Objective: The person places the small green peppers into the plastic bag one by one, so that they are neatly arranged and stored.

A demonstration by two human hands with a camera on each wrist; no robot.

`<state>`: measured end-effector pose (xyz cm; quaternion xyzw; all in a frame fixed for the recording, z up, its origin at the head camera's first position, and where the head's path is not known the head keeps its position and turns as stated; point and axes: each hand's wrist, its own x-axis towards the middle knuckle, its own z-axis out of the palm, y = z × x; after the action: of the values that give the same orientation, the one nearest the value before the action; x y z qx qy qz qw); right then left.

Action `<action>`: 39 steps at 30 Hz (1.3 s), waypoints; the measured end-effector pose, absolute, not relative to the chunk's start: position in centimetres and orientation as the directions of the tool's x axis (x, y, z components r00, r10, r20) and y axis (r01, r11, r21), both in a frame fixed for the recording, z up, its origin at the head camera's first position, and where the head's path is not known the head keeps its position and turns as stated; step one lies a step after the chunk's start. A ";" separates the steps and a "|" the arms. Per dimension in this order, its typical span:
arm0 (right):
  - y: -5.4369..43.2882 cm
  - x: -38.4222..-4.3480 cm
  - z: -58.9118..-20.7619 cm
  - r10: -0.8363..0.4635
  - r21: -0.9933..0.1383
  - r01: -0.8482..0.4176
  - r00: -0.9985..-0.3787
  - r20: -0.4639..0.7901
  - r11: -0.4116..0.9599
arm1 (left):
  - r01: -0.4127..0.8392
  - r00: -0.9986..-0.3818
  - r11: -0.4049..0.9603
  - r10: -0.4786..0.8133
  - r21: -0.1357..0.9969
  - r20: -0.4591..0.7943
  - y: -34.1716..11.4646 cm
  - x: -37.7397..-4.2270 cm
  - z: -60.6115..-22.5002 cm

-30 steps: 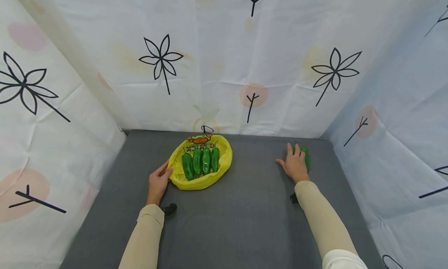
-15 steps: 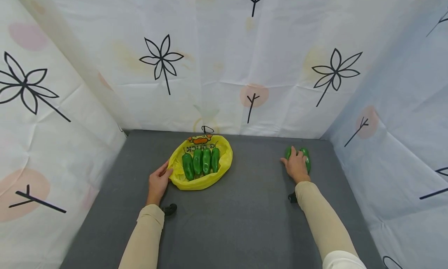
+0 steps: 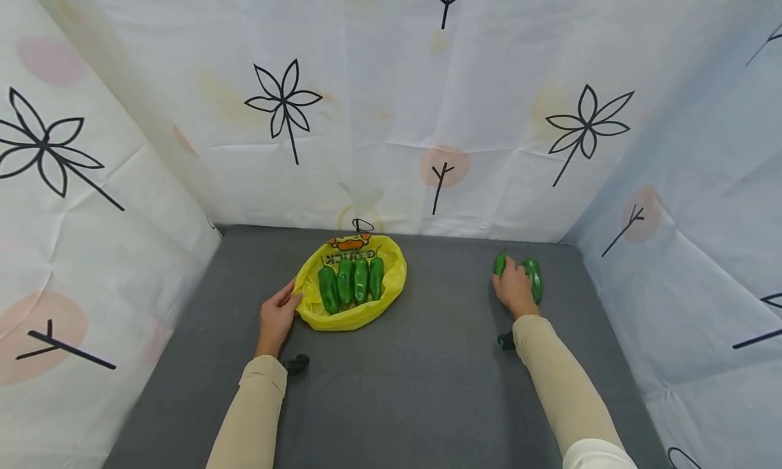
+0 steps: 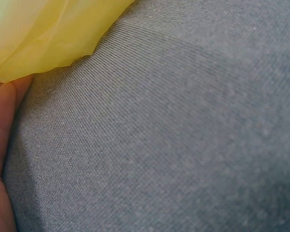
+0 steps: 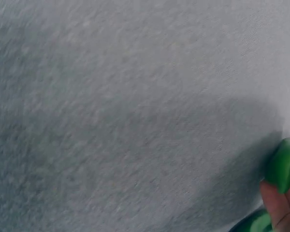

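Note:
My left hand point(image 3: 277, 320) pinches the left rim of a yellow plastic bag point(image 3: 351, 322), its thumb on the near side. The bag lies with its mouth spread wide, and several green peppers point(image 3: 345, 282) sit side by side in it. In the left wrist view, fingers point(image 4: 2, 121) meet the bag's edge point(image 4: 53, 53). At the right, my right hand point(image 3: 514, 289) grips a green pepper point(image 3: 500, 263), mostly hidden under the fingers. The right wrist view shows that pepper point(image 5: 281, 166) at the thumb. Another green pepper point(image 3: 534, 279) lies just right of the hand.
Both hands work on a dark grey table point(image 3: 427, 374). White patterned cloth point(image 3: 391, 116) stands behind it and along both sides. A black wrist camera point(image 3: 506, 341) sits under the right wrist, another point(image 3: 297, 365) by the left.
My right hand's spread fingers have drawn in around a pepper, and the hand has shifted slightly. More of both peppers there now shows. My left hand and the bag have stayed put.

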<state>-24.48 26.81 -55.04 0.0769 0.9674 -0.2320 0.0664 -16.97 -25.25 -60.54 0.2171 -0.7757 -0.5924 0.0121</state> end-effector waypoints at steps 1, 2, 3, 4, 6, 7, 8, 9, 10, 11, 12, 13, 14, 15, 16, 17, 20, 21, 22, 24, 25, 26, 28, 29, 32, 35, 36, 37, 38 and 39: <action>26.7 -24.5 -54.9 0.115 -0.431 0.177 -0.979 -0.167 0.885 | -0.324 -0.905 0.201 -0.352 0.924 -0.241 -25.2 -17.0 -60.6; 26.7 -24.6 -54.9 0.115 -0.426 0.181 -0.978 -0.175 0.887 | -0.326 -0.904 0.201 -0.352 0.924 -0.243 -25.2 -17.0 -60.6; 26.6 -24.6 -54.8 0.114 -0.420 0.183 -0.976 -0.184 0.889 | -0.328 -0.903 0.199 -0.353 0.924 -0.245 -25.2 -17.0 -60.6; 26.5 -24.7 -54.8 0.113 -0.412 0.184 -0.975 -0.190 0.893 | -0.329 -0.903 0.198 -0.353 0.923 -0.246 -25.2 -17.0 -60.6; 26.4 -24.8 -54.7 0.113 -0.401 0.187 -0.973 -0.201 0.897 | -0.330 -0.902 0.195 -0.352 0.924 -0.248 -25.2 -17.0 -60.5; 26.3 -24.9 -54.5 0.111 -0.405 0.187 -0.973 -0.203 0.895 | -0.330 -0.903 0.194 -0.351 0.924 -0.248 -25.2 -17.0 -60.5; 26.2 -24.9 -54.4 0.112 -0.416 0.192 -0.971 -0.209 0.889 | -0.329 -0.903 0.193 -0.350 0.924 -0.249 -25.2 -17.0 -60.4; 26.1 -25.1 -54.4 0.111 -0.428 0.196 -0.970 -0.215 0.882 | -0.328 -0.904 0.193 -0.348 0.925 -0.248 -25.2 -17.1 -60.4; 26.0 -25.1 -54.3 0.113 -0.446 0.204 -0.968 -0.222 0.871 | -0.326 -0.905 0.193 -0.347 0.925 -0.247 -25.2 -17.1 -60.4; 25.9 -25.2 -54.2 0.113 -0.468 0.211 -0.967 -0.229 0.858 | -0.325 -0.906 0.193 -0.345 0.926 -0.246 -25.3 -17.1 -60.4; 25.8 -25.3 -54.1 0.111 -0.492 0.219 -0.965 -0.239 0.843 | -0.323 -0.907 0.195 -0.343 0.926 -0.245 -25.3 -17.0 -60.3; 25.6 -25.3 -54.0 0.108 -0.511 0.224 -0.963 -0.248 0.830 | -0.322 -0.908 0.196 -0.340 0.926 -0.244 -25.3 -17.0 -60.3; 25.5 -25.3 -53.9 0.105 -0.532 0.231 -0.961 -0.257 0.815 | -0.320 -0.909 0.196 -0.338 0.927 -0.243 -25.4 -17.0 -60.3; 25.3 -25.3 -53.9 0.095 -0.547 0.230 -0.960 -0.263 0.805 | -0.318 -0.911 0.197 -0.336 0.928 -0.241 -25.4 -17.0 -60.3; 25.2 -25.3 -53.8 0.087 -0.564 0.231 -0.959 -0.270 0.793 | -0.317 -0.911 0.196 -0.335 0.928 -0.240 -25.4 -17.0 -60.3; 25.0 -25.2 -53.7 0.077 -0.576 0.226 -0.959 -0.272 0.785 | -0.317 -0.911 0.196 -0.335 0.928 -0.241 -25.4 -16.9 -60.3; 24.6 -25.1 -53.6 0.046 -0.609 0.194 -0.967 -0.250 0.769 | -0.323 -0.909 0.198 -0.338 0.926 -0.245 -25.4 -16.9 -60.3; 24.5 -25.2 -53.7 0.037 -0.625 0.189 -0.968 -0.248 0.757 | -0.325 -0.907 0.199 -0.340 0.925 -0.246 -25.3 -17.0 -60.3; 24.3 -25.2 -53.7 0.032 -0.646 0.190 -0.968 -0.247 0.739 | -0.329 -0.906 0.201 -0.342 0.923 -0.249 -25.3 -17.0 -60.3; 24.0 -25.2 -53.7 0.021 -0.687 0.188 -0.970 -0.243 0.702 | -0.334 -0.905 0.206 -0.344 0.920 -0.251 -25.3 -17.1 -60.3; 23.8 -25.2 -53.7 0.019 -0.710 0.202 -0.966 -0.257 0.674 | -0.334 -0.904 0.205 -0.345 0.920 -0.252 -25.3 -17.1 -60.3; 23.6 -25.2 -53.6 0.014 -0.730 0.206 -0.966 -0.259 0.652 | -0.335 -0.904 0.206 -0.345 0.919 -0.252 -25.3 -17.1 -60.3; 23.3 -25.2 -53.5 0.002 -0.763 0.203 -0.967 -0.256 0.614 | -0.335 -0.904 0.207 -0.345 0.919 -0.251 -25.2 -17.1 -60.3; 23.1 -25.2 -53.4 -0.004 -0.774 0.201 -0.967 -0.254 0.600 | -0.334 -0.905 0.207 -0.344 0.920 -0.251 -25.2 -17.1 -60.3; 22.6 -25.2 -53.1 -0.023 -0.800 0.195 -0.968 -0.252 0.567 | -0.336 -0.904 0.202 -0.342 0.920 -0.255 -25.2 -17.1 -60.2; 22.2 -25.3 -52.9 -0.028 -0.810 0.199 -0.966 -0.256 0.551 | -0.334 -0.905 0.203 -0.340 0.920 -0.254 -25.2 -17.1 -60.2; 22.1 -25.3 -52.8 -0.028 -0.813 0.202 -0.966 -0.258 0.546 | -0.334 -0.906 0.203 -0.340 0.921 -0.253 -25.2 -17.1 -60.2; 22.0 -25.3 -52.7 -0.028 -0.814 0.203 -0.965 -0.260 0.544 | -0.332 -0.906 0.204 -0.339 0.921 -0.252 -25.2 -17.1 -60.2; 21.8 -25.3 -52.6 -0.029 -0.816 0.204 -0.965 -0.260 0.541 | -0.329 -0.908 0.205 -0.337 0.922 -0.249 -25.3 -17.1 -60.2; 21.7 -25.3 -52.5 -0.026 -0.817 0.207 -0.965 -0.262 0.538 | -0.328 -0.909 0.205 -0.336 0.922 -0.248 -25.3 -17.1 -60.3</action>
<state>-25.26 21.67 -52.54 0.0521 0.8683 -0.4780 0.1222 -17.07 -25.27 -60.25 0.2137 -0.7761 -0.5933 0.0034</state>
